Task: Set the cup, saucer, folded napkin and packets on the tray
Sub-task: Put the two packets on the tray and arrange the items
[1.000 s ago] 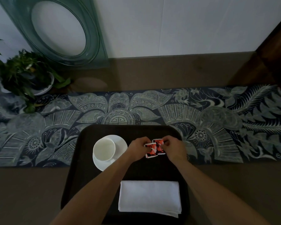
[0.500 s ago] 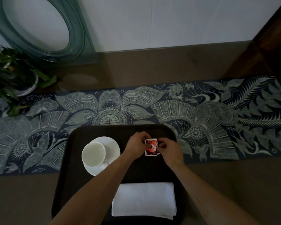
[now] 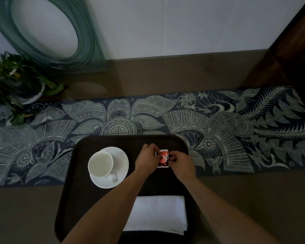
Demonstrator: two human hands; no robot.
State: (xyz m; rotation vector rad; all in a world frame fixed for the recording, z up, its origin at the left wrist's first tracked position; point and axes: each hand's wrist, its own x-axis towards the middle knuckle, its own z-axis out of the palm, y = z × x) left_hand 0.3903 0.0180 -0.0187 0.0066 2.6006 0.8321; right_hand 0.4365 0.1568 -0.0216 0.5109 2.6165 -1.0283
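Head view: a dark tray [image 3: 74, 173] lies on a brown table [image 3: 25, 208], its far edge over a patterned blue runner [image 3: 218, 124]. On the tray's left half stands a white cup [image 3: 100, 164], upright and empty, on a white saucer [image 3: 121, 155]; the cup handle points toward the near right. A white folded napkin [image 3: 158, 213] lies flat near the tray's near edge, between the two forearms. The packets [image 3: 163, 159] are orange-red with white edges and a white mark; they appear stacked as one small upright rectangle on the tray's far centre, right of the saucer and apart from it. How many packets there are cannot be told. The left hand [image 3: 147, 160] pinches the packets' left edge with curled fingers; the right hand [image 3: 181, 163] pinches the right edge, fingertips curled onto the top face. The packets sit between both sets of fingertips, partly covered by them. A potted plant [image 3: 12, 81] and a green glass frame [image 3: 48, 32] stand at far left.
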